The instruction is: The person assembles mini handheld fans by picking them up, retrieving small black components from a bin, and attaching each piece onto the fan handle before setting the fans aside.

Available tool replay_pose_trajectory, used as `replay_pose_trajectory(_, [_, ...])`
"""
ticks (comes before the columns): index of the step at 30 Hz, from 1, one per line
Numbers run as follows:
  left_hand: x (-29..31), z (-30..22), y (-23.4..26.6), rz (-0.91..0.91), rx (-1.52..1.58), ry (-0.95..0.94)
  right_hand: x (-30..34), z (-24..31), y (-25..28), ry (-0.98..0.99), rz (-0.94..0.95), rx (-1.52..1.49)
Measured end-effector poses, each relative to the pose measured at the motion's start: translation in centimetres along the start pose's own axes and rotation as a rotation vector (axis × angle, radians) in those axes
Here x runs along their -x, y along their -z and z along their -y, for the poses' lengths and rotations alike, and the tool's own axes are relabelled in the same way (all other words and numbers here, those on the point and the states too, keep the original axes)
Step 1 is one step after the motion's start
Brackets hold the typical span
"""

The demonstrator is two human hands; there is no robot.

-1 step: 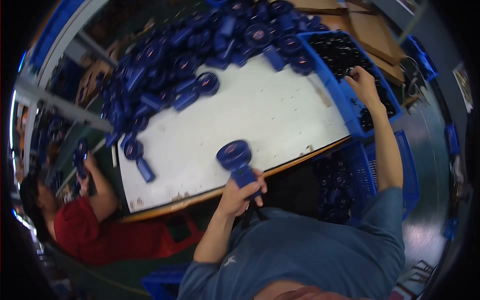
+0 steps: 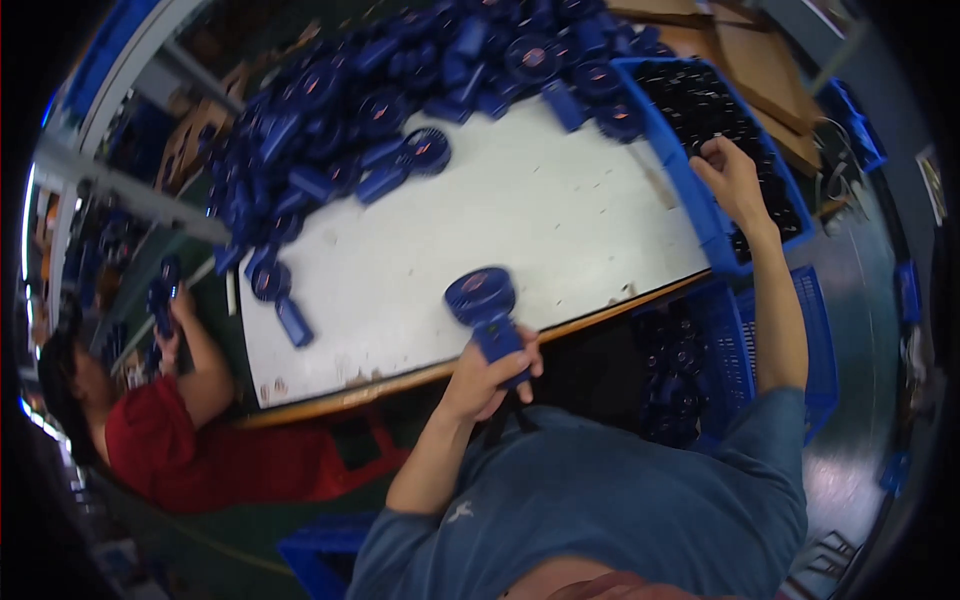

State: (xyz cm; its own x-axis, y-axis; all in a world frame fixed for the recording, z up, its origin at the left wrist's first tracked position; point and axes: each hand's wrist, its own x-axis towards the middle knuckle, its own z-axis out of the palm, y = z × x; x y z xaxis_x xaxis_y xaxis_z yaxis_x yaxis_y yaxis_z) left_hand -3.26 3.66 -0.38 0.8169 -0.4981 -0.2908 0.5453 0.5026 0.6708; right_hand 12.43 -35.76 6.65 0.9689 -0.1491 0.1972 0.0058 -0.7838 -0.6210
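My left hand (image 2: 490, 375) is wrapped round the handle of a blue handheld fan (image 2: 480, 295), held up over the near edge of the white tabletop (image 2: 560, 230). The fan's round head tilts up and away from me. On the right, my right hand (image 2: 735, 180) is over a blue bin (image 2: 675, 165) full of small black parts (image 2: 690, 95). Its thumb and fingers are drawn together, and whatever lies between them is too small to make out.
A large heap of blue handheld fans (image 2: 380, 110) covers the table's far and left sides. One fan (image 2: 290, 315) lies apart near the left edge. Blue crates (image 2: 815, 350) stand below at right, one with fans inside. A co-worker in red (image 2: 150, 430) sits at left, holding a fan.
The whole view has shifted slightly. Against the bin, my right hand sits a little closer to its left wall. My left hand still grips the fan.
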Motion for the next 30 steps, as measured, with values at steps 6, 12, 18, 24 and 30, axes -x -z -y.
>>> replay_pose_trajectory(6, [-0.9, 0.4, -1.2, 0.126, 0.008, 0.057, 13.3, 12.9, -8.0, 0.718, 0.451, -0.371])
replay_pose_trajectory(12, [-0.1, 1.5, 0.0, 0.177, 0.005, 0.023, 13.9, 14.7, -10.4, 0.792, 0.364, -0.352])
replay_pose_trajectory(18, [-0.2, 1.0, -1.6, -0.003, 0.219, -0.010, 15.1, 15.6, -10.9, 0.774, 0.360, -0.179])
replay_pose_trajectory(24, [-1.6, 2.0, -3.1, -0.283, 0.263, -0.117, 18.2, 16.0, -11.5, 0.624, 0.316, -0.076])
replay_pose_trajectory(30, [-1.5, -1.4, -6.1, -0.046, -1.287, -0.725, 21.4, 13.3, -13.0, -0.109, 0.317, -0.927])
